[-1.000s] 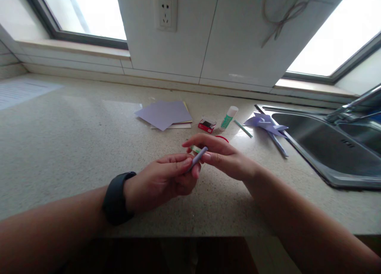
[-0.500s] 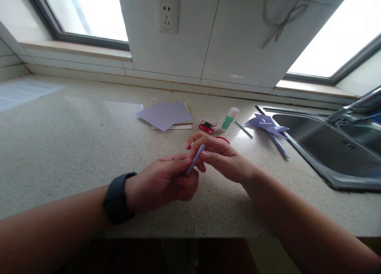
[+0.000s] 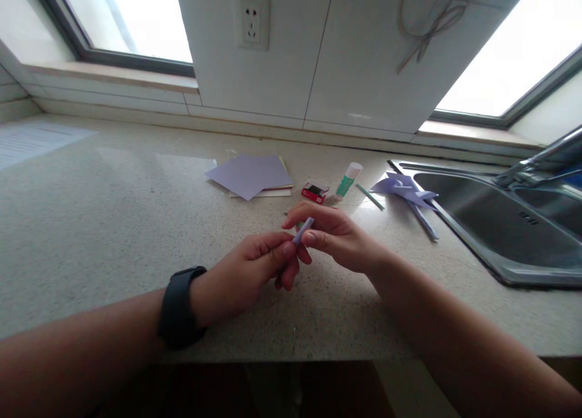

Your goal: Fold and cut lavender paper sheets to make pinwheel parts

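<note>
Here, left hand (image 3: pixel 248 275) curled, thumb and forefinger pinched on the lower end of a thin lilac paper roll (image 3: pixel 302 231) — black watch (image 3: pixel 177 306) on that wrist. Right hand (image 3: pixel 334 236) meeting it from the other side, fingertips closed lightly round the upper end of the same roll, so the roll sits between both hands, just above the counter (image 3: pixel 113 224) and tilted up to the right. Worth keeping the pinch tight and even at both ends, rolling in small turns rather than one long twist — otherwise likely to spring loose or crease, by the look of so slender a strip. A hint of something green behind the right fingers, too hidden to name.

Beyond the hands, slightly to the left: a loose stack of lilac paper sheets (image 3: pixel 250 174). Straight beyond the right hand, a small red box (image 3: pixel 315 191), then a glue stick (image 3: pixel 349 179) lying down, a thin green strip (image 3: pixel 370 196), and a folded lilac pinwheel (image 3: pixel 407 191) near the sink (image 3: pixel 500 224) rim. All well apart from the hands; nothing crowding the working spot.
</note>
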